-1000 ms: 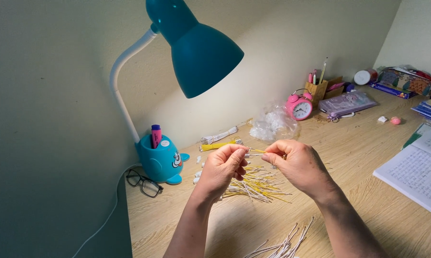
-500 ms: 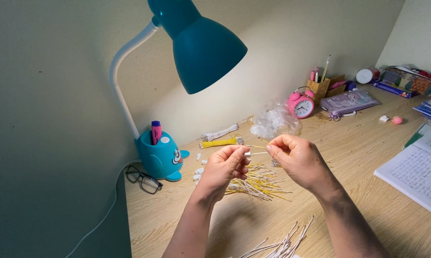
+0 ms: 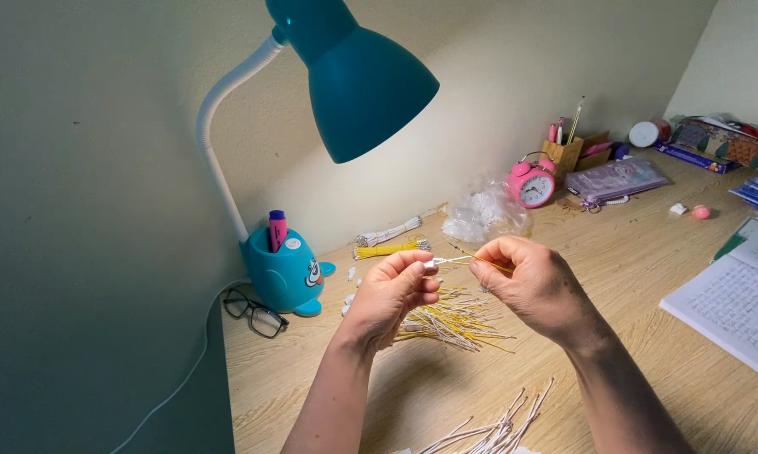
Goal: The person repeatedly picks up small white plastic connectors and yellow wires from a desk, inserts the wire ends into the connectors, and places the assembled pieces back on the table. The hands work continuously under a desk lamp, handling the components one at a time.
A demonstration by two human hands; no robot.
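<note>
Far left sit the folded glasses (image 3: 257, 313) and the teal lamp base (image 3: 285, 273) — leave them be. Your left hand (image 3: 389, 296) pinches a small white connector (image 3: 430, 266) between thumb and fingertips, raised above the desk (image 3: 614, 269). Your right hand (image 3: 537, 282) grips a thin yellow wire (image 3: 467, 261), its end at the connector. Hold the connector level, keep the wire straight and line up its tip squarely — the loose yellow wires (image 3: 454, 319) below, and the pink alarm clock (image 3: 531, 183) beyond, stay clear.
</note>
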